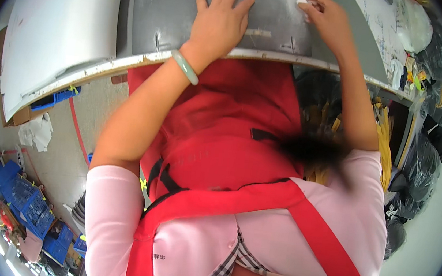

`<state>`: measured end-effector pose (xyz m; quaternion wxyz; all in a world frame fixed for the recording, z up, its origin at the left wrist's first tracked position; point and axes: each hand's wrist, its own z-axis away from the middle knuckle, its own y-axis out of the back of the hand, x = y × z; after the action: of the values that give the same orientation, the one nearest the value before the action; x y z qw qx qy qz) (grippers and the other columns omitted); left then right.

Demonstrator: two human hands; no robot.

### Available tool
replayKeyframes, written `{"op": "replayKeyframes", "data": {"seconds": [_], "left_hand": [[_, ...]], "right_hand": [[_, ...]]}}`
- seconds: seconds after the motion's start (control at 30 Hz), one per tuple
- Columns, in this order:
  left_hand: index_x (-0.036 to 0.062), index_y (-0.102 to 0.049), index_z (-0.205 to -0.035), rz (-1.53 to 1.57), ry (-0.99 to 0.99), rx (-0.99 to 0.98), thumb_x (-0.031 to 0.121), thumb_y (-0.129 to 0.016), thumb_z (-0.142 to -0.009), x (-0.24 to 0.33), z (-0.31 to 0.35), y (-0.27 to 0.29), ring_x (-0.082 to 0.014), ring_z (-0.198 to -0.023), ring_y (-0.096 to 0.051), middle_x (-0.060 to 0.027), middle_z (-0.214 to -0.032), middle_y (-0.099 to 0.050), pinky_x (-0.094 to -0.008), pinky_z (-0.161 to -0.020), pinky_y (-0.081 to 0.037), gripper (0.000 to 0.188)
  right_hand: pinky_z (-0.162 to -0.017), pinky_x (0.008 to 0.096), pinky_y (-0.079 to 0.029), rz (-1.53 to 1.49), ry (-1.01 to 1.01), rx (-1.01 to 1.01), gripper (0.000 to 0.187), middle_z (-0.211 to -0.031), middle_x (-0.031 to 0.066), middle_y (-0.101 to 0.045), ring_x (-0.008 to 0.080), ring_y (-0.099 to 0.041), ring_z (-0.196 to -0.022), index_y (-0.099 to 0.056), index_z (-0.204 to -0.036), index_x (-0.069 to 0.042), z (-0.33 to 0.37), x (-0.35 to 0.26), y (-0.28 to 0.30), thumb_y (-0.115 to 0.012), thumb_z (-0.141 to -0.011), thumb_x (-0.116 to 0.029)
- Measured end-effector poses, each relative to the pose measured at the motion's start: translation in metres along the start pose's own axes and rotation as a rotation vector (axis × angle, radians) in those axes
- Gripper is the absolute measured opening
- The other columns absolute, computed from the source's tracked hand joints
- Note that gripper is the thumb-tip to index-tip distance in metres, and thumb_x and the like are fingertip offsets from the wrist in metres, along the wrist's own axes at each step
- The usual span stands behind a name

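A dark grey flat sheet (164, 8) with whitish smudges lies on the table in front of me. My left hand (221, 19) rests flat on it with the fingers spread, and a pale green bangle (185, 68) circles that wrist. At the sheet's right side, my right hand (327, 20) pinches a small white piece (302, 0), perhaps chalk, between thumb and fingers. White powdery marks show on the sheet beside that piece. Short dark cross-shaped marks (290, 44) sit near the sheet's front edge.
A large white sheet (64, 19) curves over the table's left part. The table's pale front edge (99, 68) runs before my red apron (234, 112). Plastic bags (420, 164) and yellow cloth (385, 139) are at the right. Blue crates (26, 198) stand on the floor at left.
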<state>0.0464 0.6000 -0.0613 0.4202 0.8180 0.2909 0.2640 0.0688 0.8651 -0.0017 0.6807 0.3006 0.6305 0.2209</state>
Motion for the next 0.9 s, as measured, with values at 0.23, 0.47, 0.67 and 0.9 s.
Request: {"op": "replayKeyframes", "data": {"seconds": [0.23,0.47,0.67,0.9], "left_hand": [[0.017,-0.062,-0.134,0.041,0.046,-0.101,0.02,-0.061,-0.097,0.004,-0.001,0.007,-0.0325,-0.138,-0.047,-0.0102,-0.141,-0.055,-0.0682,-0.112,-0.03,0.038],[0.0165,-0.062,-0.133,0.069,0.063,-0.113,0.019,-0.061,-0.097,0.004,0.0,0.009,-0.0325,-0.139,-0.046,-0.0106,-0.141,-0.055,-0.0686,-0.114,-0.028,0.036],[0.0163,-0.062,-0.133,0.072,0.067,-0.093,0.019,-0.062,-0.096,0.004,-0.001,0.006,-0.0315,-0.139,-0.047,-0.01,-0.141,-0.055,-0.0683,-0.114,-0.028,0.036],[0.0172,-0.064,-0.132,0.067,0.067,-0.082,0.02,-0.062,-0.096,0.004,0.0,0.005,-0.0298,-0.139,-0.047,-0.0087,-0.14,-0.057,-0.068,-0.115,-0.027,0.036]], "right_hand": [[-0.075,0.0408,-0.05,0.185,0.249,0.166,0.019,-0.086,0.0186,-0.069,0.0331,-0.065,-0.08,-0.069,-0.092,0.003,-0.085,0.0,-0.016,-0.066,-0.093,-0.016],[-0.078,0.0486,-0.05,0.374,0.507,0.123,0.021,-0.09,0.0225,-0.068,0.0433,-0.064,-0.087,-0.069,-0.092,0.002,-0.113,0.004,-0.025,-0.065,-0.093,-0.019],[-0.074,0.0467,-0.052,0.446,0.263,0.106,0.019,-0.084,0.0226,-0.068,0.0409,-0.065,-0.079,-0.066,-0.09,0.002,-0.122,0.006,-0.018,-0.064,-0.093,-0.017],[-0.057,0.0332,-0.051,0.334,0.215,0.19,0.014,-0.07,0.0079,-0.067,0.0148,-0.062,-0.061,-0.068,-0.089,0.001,-0.124,0.017,-0.023,-0.064,-0.092,-0.011]]}}
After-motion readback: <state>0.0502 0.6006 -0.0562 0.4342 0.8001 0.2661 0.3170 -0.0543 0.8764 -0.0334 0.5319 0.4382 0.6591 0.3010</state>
